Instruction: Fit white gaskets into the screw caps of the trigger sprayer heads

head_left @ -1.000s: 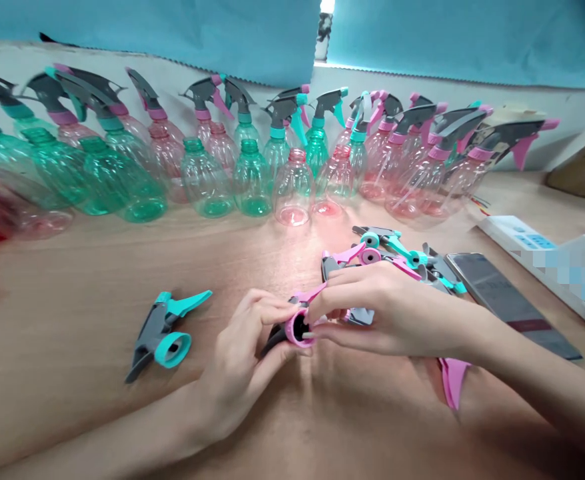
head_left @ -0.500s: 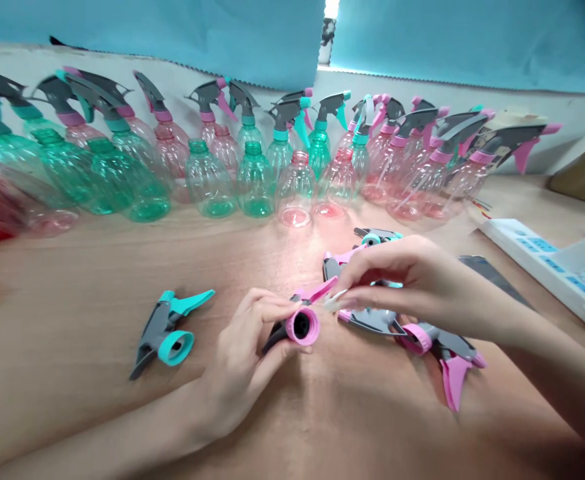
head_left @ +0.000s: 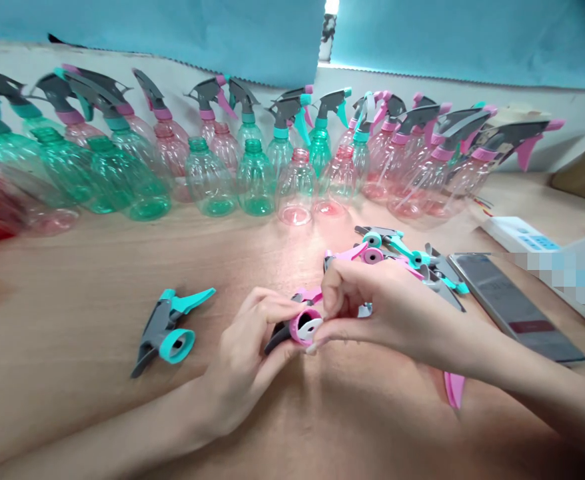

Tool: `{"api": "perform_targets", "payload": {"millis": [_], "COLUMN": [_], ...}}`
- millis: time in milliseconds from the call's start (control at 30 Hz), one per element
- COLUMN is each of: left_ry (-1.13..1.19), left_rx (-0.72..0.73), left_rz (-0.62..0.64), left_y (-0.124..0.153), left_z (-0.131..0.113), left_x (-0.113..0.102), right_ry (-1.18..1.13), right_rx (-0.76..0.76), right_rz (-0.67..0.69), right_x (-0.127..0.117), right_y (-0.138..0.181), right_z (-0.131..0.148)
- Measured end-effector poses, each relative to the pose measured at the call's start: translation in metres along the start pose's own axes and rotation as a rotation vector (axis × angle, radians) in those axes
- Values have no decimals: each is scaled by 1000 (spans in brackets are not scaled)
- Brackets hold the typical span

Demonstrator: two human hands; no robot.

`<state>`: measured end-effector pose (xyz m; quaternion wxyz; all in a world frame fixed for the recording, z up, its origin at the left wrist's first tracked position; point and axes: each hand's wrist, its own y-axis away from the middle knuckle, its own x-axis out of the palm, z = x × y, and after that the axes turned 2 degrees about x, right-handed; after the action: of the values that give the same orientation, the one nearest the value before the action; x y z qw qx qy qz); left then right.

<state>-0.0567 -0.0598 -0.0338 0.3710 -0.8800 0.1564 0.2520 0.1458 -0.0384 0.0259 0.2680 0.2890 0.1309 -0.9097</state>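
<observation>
Left hand: your left hand (head_left: 237, 353) is wrapped round a grey-and-pink spray head (head_left: 278, 337), fingers over the top, thumb underneath, closed on it.
Right hand: in from the tabletop's right side, your right hand (head_left: 372, 307) bends almost to a pinch, thumb tip right at the cap; whether it grips the disc, you cannot tell.
Spray head: there between your hands, over the middle of the tabletop (head_left: 72, 287), pink cap (head_left: 295, 327) with its mouth facing your right fingers.
White disc: right in that mouth, the white disc (head_left: 308, 331), dark hollow showing beside it.
Teal spray head: lying alone toward the tabletop's left edge, the teal spray head (head_left: 155, 330), well apart from your left hand.
Pile: loose spray heads (head_left: 372, 255) lie behind your right hand, partly hidden by it.
Phone: toward the tabletop's right edge, your phone (head_left: 515, 300) lies flat, near the pile.
Bottles: green and pink bottles (head_left: 255, 180) crowd the tabletop's far edge, some topped, some bare-necked.
</observation>
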Motion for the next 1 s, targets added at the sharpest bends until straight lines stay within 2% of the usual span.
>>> {"api": "perform_targets", "payload": {"millis": [133,333,700,1000], "left_ry": [24,26,66,98], "left_rx": [-26,-30,-43,-28], "left_rz": [-5,-11,-15,-4], "left_y": [1,2,3,4], "left_z": [1,3,4,7], "left_x": [1,1,1,2], "right_ry": [114,116,257,327], "right_rx": [-32,-44,-249,-282], "right_rz": [-40,-43,75,91], "right_x": [1,-2,-13,-14], "right_y": [0,-3,-3,0], "right_z": [-1,-3,-4,-9]}}
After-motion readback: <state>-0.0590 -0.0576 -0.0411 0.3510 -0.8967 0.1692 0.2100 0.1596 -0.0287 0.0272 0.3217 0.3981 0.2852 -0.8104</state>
